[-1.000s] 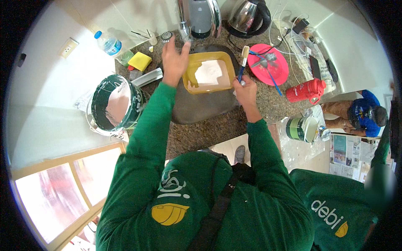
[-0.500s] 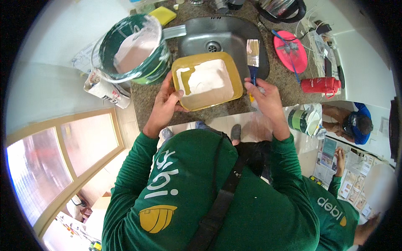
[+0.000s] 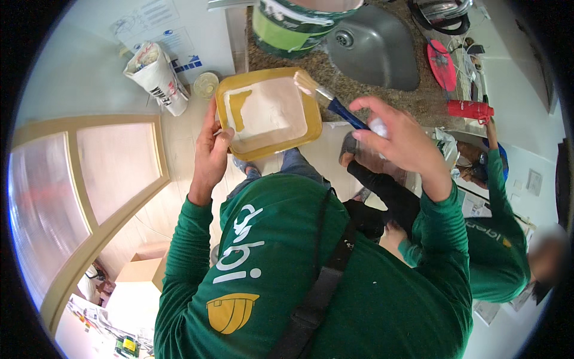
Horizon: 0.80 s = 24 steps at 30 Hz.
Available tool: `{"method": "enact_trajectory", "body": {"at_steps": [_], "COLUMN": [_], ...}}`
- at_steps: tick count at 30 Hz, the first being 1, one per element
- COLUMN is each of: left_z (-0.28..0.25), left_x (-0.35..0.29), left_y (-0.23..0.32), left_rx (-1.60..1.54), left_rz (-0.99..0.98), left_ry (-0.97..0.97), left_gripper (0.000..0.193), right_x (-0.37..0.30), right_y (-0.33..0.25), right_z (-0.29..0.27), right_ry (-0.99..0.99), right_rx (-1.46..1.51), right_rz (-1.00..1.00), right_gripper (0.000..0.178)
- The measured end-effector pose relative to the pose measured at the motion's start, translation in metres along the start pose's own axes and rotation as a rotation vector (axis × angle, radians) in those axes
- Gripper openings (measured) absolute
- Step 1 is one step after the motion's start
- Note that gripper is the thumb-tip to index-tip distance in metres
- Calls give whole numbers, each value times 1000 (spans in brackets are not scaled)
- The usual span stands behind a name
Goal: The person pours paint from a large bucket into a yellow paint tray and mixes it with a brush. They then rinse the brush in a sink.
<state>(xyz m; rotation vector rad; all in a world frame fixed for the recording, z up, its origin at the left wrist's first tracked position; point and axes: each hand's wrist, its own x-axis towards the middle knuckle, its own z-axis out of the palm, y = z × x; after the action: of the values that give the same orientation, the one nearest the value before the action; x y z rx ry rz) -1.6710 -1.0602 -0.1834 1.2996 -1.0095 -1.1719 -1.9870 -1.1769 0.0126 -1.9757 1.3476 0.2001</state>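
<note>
My left hand (image 3: 209,146) grips the left side of a square yellow plastic tub (image 3: 226,110), thumb over its rim. Pale pink paint (image 3: 278,113) covers most of the tub's bottom, with a bare yellow patch at the left. In my right hand (image 3: 400,131) is a paintbrush (image 3: 344,111) with a dark blue handle, held near the handle's end. Its paint-tinged bristles point up and left, at the tub's upper right corner; whether they touch the rim I cannot tell. Something small and white (image 3: 378,127) shows between my right fingers and thumb, its kind unclear.
A green paint bucket (image 3: 281,33) stands on the granite counter (image 3: 311,63) beside a steel sink (image 3: 382,54). At right are a pink disc (image 3: 441,66) and a red bottle (image 3: 469,109); a co-worker's arm (image 3: 497,161) reaches there. A white sack (image 3: 152,75) stands at left.
The tub has moved left, away from the sink. The brush has gone from upright to slanting, bristles now by the tub's corner. The co-worker has come closer and reaches toward the red bottle.
</note>
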Motion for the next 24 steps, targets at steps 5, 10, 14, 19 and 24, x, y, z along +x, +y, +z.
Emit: {"method": "enact_trajectory", "body": {"at_steps": [5, 10, 14, 19, 24], "left_z": [-17, -25, -28, -31, -36], "left_x": [-5, 0, -5, -1, 0], "left_y": [1, -11, -9, -10, -11], "left_rx": [14, -54, -64, -62, -5], "left_rz": [45, 51, 17, 42, 67], "left_ry": [138, 168, 170, 163, 165], "left_gripper": [66, 64, 63, 62, 63], "right_x": [54, 89, 82, 96, 95], "right_y": [-19, -32, -42, -47, -44], "right_z": [46, 77, 55, 69, 52], "right_ry": [56, -13, -113, -16, -51], "right_rx": [-73, -58, -219, -160, -291], "right_rz": [-135, -192, -128, -234, -257], "right_gripper": [35, 32, 33, 30, 30]}}
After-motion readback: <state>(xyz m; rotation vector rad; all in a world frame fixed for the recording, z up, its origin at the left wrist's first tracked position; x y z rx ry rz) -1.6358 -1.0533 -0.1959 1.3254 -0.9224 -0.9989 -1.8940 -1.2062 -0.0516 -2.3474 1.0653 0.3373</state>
